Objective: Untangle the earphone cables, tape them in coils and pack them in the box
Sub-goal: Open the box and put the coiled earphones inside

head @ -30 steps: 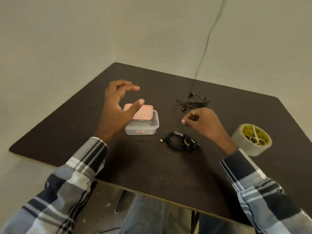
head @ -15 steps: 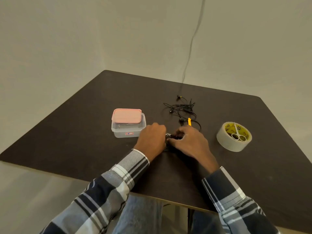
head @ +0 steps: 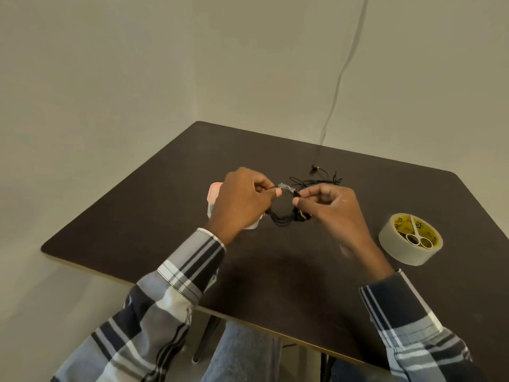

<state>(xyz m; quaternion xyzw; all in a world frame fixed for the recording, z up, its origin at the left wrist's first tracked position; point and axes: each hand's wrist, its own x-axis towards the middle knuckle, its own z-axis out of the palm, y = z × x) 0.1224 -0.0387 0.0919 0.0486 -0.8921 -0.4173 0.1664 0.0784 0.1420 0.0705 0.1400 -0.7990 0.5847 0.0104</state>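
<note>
Black earphone coil (head: 283,216), held above the desk (head: 143,216) between two hands, at risk of springing loose.
Left hand (head: 242,202) and right hand (head: 327,208) were close together, each pinching one side of the coil; a strip of clear tape (head: 285,186) bridged the gap between the fingertips. The loops sagged below, thin and springy-looking, bunched unevenly. If either pinch slackened, the loops would likely spread and the tape could stick to itself or to a finger. A second cable (head: 316,181) lay tangled on the desk just behind the hands and could snag the coil. The box (head: 213,193) with its pink lid sat mostly hidden behind the left hand; the tape roll (head: 396,249), scissors (head: 417,235) on it, stood well to the right.
</note>
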